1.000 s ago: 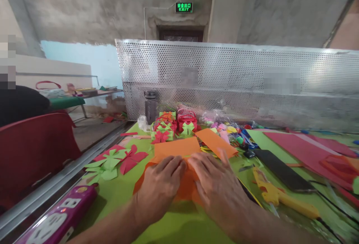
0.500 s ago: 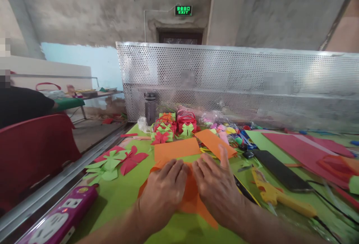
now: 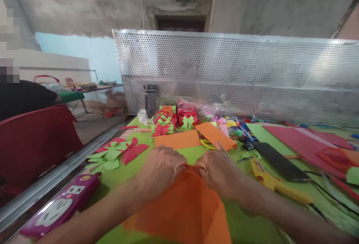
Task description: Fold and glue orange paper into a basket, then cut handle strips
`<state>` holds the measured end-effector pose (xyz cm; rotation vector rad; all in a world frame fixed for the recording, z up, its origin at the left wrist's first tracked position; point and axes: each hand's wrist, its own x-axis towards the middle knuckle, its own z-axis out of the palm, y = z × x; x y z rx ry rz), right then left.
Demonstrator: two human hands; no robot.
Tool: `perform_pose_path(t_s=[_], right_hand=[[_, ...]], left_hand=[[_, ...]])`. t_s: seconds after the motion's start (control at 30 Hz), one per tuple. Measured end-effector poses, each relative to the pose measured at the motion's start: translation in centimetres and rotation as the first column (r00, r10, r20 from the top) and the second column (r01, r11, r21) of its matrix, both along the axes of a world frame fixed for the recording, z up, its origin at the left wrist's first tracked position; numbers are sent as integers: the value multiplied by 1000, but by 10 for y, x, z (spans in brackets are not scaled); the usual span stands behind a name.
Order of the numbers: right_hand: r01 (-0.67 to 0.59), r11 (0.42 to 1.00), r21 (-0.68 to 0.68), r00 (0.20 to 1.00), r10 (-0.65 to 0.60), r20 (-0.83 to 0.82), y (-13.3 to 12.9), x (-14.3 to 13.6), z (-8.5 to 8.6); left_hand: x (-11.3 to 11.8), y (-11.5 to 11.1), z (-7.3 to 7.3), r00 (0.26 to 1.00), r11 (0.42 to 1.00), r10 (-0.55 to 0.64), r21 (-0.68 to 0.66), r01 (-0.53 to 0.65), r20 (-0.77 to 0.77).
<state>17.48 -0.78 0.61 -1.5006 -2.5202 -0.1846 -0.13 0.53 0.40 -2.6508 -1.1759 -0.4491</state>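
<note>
Paper: orange sheet (image 3: 185, 206) between the forearms, over the near part of the green tabletop (image 3: 120, 176); its upper edge is bunched at the hands, its lower edge cut off by the bottom of the view.
Left hand (image 3: 162, 167): fingers curled together, clamped on the sheet's upper edge; most fingertips are hidden behind the knuckles.
Right hand (image 3: 217, 169): just beside the left, clamped on the same edge, fingertips mostly tucked out of sight.
Orange cards: a flat one (image 3: 178, 139) beyond the hands, its lower left covered by the left hand; a slanting one (image 3: 215, 135) half covers some yellow loops (image 3: 207, 145).
Glue gun (image 3: 291, 193): yellow, right of the right hand, near a black slab (image 3: 280, 161), probably a phone.
Bow-trimmed boxes (image 3: 165, 120): crowded together, so the rear ones are partly hidden.
Co-worker (image 3: 25, 98): cut off at the left edge, lower body behind a red chair (image 3: 39, 147).
</note>
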Motion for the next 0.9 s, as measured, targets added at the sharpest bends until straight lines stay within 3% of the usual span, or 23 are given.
perform_pose_path(t_s=[0.2, 0.4, 0.67, 0.9], right_hand=[[-175, 938, -299, 981, 141, -132, 14, 14, 2], [-221, 887, -406, 974, 177, -143, 22, 14, -5], [-156, 914, -373, 984, 112, -138, 12, 7, -11], [-196, 890, -411, 979, 150, -141, 16, 7, -14]], left_hand=[[10, 2, 13, 1000, 982, -19, -190, 15, -19], [19, 12, 0, 1000, 935, -11, -355, 7, -9], [19, 11, -10, 1000, 892, 17, -451, -6, 20], [11, 20, -17, 997, 820, 6, -571, 36, 72]])
